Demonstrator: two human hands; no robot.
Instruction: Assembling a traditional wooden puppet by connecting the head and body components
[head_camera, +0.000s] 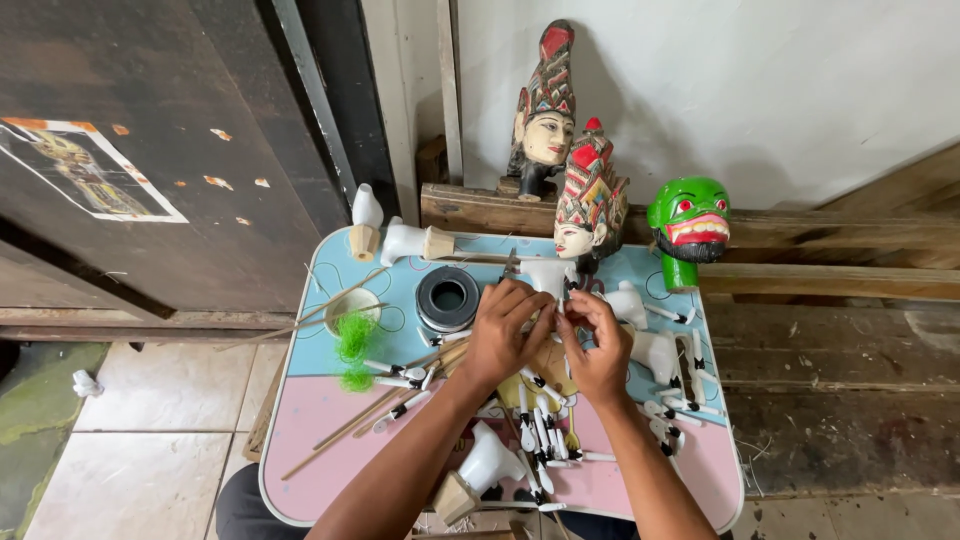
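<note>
My left hand (503, 335) and my right hand (597, 345) meet over the middle of a small blue and pink table (320, 420). Both pinch something small between their fingertips; the piece itself is hidden by the fingers. Just beyond them stands a white puppet body with a painted head and tall red and gold crown (588, 200). Under my wrists lie several white puppet arm pieces with black tips (540, 425).
A black tape roll (447, 297), green thread tuft on a small bowl (353, 335), thin wooden sticks (350, 425) and white unpainted torsos (485, 470) lie on the table. A green mask head (690, 225) and a crowned wooden head (545, 110) stand on the ledge behind.
</note>
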